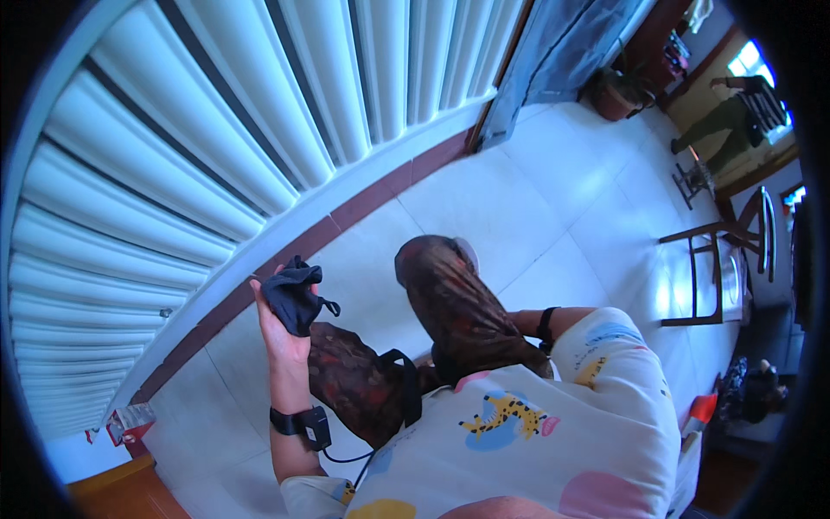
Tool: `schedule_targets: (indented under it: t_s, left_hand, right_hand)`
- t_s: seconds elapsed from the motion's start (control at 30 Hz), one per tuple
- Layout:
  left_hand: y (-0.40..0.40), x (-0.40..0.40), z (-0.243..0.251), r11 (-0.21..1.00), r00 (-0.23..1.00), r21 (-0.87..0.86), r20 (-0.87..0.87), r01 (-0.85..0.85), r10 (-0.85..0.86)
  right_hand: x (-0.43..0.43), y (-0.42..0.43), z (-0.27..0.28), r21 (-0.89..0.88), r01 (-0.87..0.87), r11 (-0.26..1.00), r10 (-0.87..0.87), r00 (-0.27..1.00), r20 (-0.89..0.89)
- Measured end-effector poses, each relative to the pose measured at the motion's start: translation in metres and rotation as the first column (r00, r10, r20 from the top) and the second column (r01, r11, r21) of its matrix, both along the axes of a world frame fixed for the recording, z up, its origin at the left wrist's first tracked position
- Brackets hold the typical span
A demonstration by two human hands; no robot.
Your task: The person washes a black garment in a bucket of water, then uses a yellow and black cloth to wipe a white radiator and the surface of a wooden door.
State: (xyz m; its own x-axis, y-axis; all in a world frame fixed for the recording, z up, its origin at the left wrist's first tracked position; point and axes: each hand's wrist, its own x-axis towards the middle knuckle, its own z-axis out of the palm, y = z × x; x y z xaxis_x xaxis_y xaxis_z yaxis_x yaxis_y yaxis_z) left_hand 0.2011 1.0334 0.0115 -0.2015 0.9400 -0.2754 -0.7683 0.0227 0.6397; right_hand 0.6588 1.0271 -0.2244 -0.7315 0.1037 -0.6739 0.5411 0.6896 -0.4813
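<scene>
On the upturned palm of my left hand (283, 334) lies a crumpled black cloth item (293, 295), possibly a small pouch. A thin loop sticks out from its right side. The fingers are partly covered by the cloth. A black band with a small box (316, 428) is strapped to my left wrist, and a cable runs from it towards my body. My right hand is out of view; its forearm (528, 322), with a black band, passes behind my right thigh (454, 298). A black strap (408, 389) lies across my lap near my left thigh (353, 383).
A white column radiator (246, 123) runs along the left, above a dark red tile skirting (363, 204). Pale tiles (551, 188) cover the floor. A wooden chair (716, 279), a potted plant (613, 100) and another person (739, 117) are at the right. A box (130, 422) stands lower left.
</scene>
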Motion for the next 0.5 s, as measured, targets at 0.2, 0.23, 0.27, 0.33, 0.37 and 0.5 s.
schedule_targets:
  t_s: [0.2,0.23,0.27,0.33,0.37,0.5]
  left_hand:
    - [-0.001,0.037,0.034,0.982,0.997,0.186,-0.064,-0.022,0.035]
    - [-0.001,0.048,0.045,0.969,0.989,0.241,-0.125,-0.050,0.082]
    - [0.000,0.055,0.050,0.960,0.950,0.272,-0.273,-0.074,0.151]
    - [0.002,0.080,0.069,0.934,0.848,0.336,-0.452,-0.125,0.276]
    - [0.008,0.096,0.072,0.931,0.805,0.351,-0.520,-0.105,0.287]
    - [0.034,0.114,0.063,0.849,0.354,0.522,-0.811,0.077,0.466]
  right_hand:
    - [-0.044,0.109,0.178,0.439,0.497,0.749,-0.376,0.863,-0.336]
    - [-0.072,0.108,0.222,0.356,0.653,0.669,-0.389,0.715,-0.581]
    - [-0.100,0.101,0.251,0.127,0.757,0.641,-0.412,0.480,-0.774]
    - [-0.150,0.087,0.284,-0.340,0.688,0.641,-0.607,0.183,-0.774]
    - [-0.167,0.084,0.278,-0.512,0.586,0.629,-0.649,0.033,-0.760]
    - [-0.252,0.067,0.281,-0.912,0.111,0.396,-0.888,-0.209,-0.411]
